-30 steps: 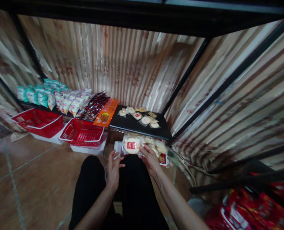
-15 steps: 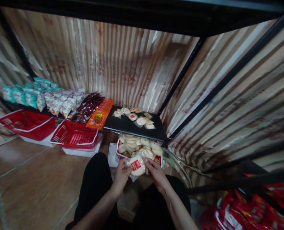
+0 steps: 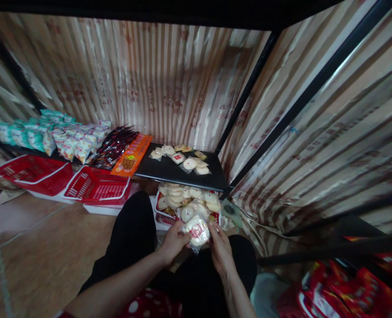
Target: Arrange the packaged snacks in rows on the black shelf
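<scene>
A clear-wrapped round white pastry (image 3: 198, 232) with a red label is held up in front of my knees. My left hand (image 3: 175, 242) pinches its left edge, thumb over the front. At its right edge, the fingers of my right hand (image 3: 220, 244) grip the wrapper. Just beyond it stands a red basket (image 3: 164, 218) heaped with similar wrapped pastries (image 3: 179, 194). Several more wrapped pastries (image 3: 190, 164) lie loosely on the black shelf (image 3: 169, 175) above that basket, some overlapping.
Along the shelf to the left are an orange packet (image 3: 133, 155), dark shiny packets (image 3: 113, 145), white snack bags (image 3: 72, 143) and teal bags (image 3: 27, 132). Two red baskets (image 3: 98, 185) stand below. Black frame posts (image 3: 249, 90) rise at right, near red packages (image 3: 351, 287).
The pastry has turned, so its label now catches glare. Both hands have shifted slightly right in view, still on the wrapper. The camera view has moved a little.
</scene>
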Available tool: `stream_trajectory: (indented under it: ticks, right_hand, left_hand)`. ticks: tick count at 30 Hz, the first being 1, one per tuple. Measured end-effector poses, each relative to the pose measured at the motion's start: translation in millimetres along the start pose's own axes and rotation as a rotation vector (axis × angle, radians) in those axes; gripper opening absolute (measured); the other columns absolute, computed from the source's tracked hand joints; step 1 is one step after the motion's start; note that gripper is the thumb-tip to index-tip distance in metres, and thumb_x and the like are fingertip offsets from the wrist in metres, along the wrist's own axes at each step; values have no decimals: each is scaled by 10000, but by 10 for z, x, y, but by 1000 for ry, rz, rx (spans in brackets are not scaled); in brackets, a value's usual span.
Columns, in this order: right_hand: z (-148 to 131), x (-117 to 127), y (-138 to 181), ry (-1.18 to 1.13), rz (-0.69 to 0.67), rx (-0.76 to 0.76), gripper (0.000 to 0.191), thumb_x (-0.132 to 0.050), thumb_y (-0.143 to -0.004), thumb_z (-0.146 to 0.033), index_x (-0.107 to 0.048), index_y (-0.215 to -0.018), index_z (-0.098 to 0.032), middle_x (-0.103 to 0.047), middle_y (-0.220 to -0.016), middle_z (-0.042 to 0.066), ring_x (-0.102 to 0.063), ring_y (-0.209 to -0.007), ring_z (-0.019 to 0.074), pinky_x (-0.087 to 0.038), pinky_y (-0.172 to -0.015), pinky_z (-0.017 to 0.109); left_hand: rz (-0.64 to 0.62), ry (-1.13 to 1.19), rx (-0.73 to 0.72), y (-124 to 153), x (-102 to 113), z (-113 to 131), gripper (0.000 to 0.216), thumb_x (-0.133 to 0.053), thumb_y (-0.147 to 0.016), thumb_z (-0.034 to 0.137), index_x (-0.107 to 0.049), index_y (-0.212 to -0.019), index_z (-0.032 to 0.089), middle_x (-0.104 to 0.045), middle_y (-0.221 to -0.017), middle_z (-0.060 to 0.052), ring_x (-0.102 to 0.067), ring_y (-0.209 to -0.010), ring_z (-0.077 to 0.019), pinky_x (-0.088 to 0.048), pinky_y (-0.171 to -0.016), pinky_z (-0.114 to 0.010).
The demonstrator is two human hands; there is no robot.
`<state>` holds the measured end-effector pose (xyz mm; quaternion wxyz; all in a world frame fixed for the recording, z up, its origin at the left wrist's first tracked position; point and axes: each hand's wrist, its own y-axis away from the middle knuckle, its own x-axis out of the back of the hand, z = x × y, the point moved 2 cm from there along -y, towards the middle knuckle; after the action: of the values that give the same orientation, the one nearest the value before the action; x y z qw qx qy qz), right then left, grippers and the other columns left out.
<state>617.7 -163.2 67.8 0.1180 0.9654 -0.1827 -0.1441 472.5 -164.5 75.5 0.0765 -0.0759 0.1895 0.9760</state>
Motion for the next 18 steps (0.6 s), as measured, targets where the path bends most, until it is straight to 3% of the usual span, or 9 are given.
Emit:
stream_trajectory:
  ticks: [5, 9, 18]
  right_hand:
    - [108, -189, -35, -154, 17, -100, 484, -820, -490, -436, -658, -876, -193, -682, -711, -17, -580, -591, 134, -432, -525, 225]
    - [183, -274, -16, -187, -13, -97, 427, -822, -508, -408, -673, -838, -181, -675, -698, -19, -563, -583, 112, -427, -525, 207]
    - [224, -385, -95, -181, 39, -122, 503, -832, -497, -389, -650, -919, -182, -702, -772, 3, -603, -614, 133, -458, -554, 231]
  left_hand:
    - [54, -157, 53, -74, 191, 35, 210, -585, -692, 244, -489, -857, 157, -532, -518, 76, -467, -426, -75, -286, -400, -174]
    - [43, -225, 28, -104, 293, 3, 159, -552, -719, 240, -498, -842, 155, -534, -507, 70, -449, -426, -70, -299, -411, -172]
    - [-21, -126, 17, -267, 419, -15, 238, -608, -702, 307, -509, -852, 151, -532, -516, 67, -460, -457, -74, -304, -440, -178]
